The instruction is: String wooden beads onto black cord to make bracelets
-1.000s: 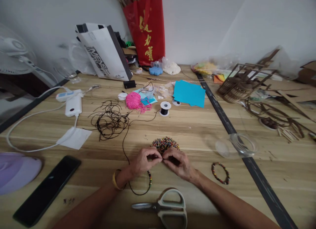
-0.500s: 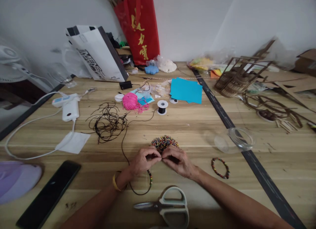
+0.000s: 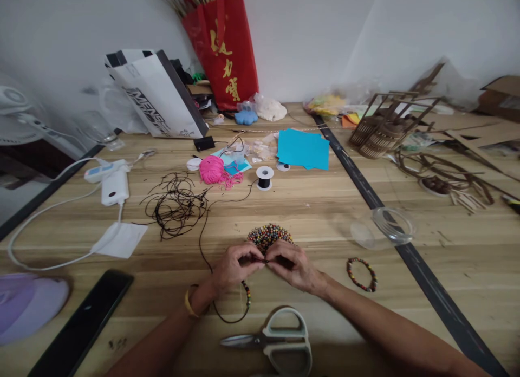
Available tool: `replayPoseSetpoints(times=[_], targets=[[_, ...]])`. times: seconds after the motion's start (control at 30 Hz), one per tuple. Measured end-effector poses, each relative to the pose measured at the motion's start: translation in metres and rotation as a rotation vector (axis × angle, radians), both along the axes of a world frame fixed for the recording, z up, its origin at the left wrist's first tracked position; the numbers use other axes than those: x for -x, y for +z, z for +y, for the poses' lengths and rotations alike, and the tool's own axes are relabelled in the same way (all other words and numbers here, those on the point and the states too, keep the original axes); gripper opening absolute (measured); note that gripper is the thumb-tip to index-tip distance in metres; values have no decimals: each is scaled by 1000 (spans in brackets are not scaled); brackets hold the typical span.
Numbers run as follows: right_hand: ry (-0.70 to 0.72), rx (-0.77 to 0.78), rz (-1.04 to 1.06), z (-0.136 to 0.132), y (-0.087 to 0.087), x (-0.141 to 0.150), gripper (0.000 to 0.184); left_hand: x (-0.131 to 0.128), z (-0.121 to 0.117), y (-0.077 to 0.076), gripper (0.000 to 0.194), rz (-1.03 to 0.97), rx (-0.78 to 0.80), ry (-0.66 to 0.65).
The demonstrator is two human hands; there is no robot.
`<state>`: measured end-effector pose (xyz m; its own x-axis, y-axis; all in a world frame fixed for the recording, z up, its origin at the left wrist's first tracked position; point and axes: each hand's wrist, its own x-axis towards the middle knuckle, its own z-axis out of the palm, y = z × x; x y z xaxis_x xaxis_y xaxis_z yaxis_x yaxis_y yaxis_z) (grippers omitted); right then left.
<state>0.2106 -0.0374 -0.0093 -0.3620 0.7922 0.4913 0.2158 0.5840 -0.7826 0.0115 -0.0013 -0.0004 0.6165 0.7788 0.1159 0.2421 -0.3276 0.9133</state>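
Head view, sole camera. Both hands at near middle of the wood-grained counter (image 3: 325, 220), fingertips almost meeting. Left hand (image 3: 235, 266): thumb and forefinger pinched on a thin black cord (image 3: 232, 322); yellow band (image 3: 189, 304) round the wrist. Right hand (image 3: 298, 267): thumb and forefinger likewise closed on the cord, just beside the left fingertips. Bit between them too small to tell whether knotted. Cord loops out nearer than the left hand, with a short run of small multicoloured round beads (image 3: 248, 297) threaded on it. Loose heap of small multicoloured beads (image 3: 270, 234) just beyond the fingertips, partly hidden by the hands. Nearer the person, metal-bladed scissors with pale handles (image 3: 266, 339) lie flat, blades toward the left. Well right of the right hand, closed ring of dark, red and yellow beads (image 3: 372, 277), flat. Beyond it, clear round plastic container (image 3: 394, 225). Farther back, white spool of black cord (image 3: 265, 179) upright, strand running left, then toward the left wrist. Left of the spool, bright pink yarn ball (image 3: 212, 169); nearer, tangle of dark strands (image 3: 174, 206).
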Motion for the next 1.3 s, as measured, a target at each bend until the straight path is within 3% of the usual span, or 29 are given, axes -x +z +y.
replayPoseSetpoints(times=[0.5, 1.3], targets=[[-24, -7, 1, 0, -1, 0, 5, 3, 0, -9, 12, -40, 1, 4], [-56, -12, -17, -1, -6, -1, 15, -1, 1, -2, 8, -74, -50, -39]])
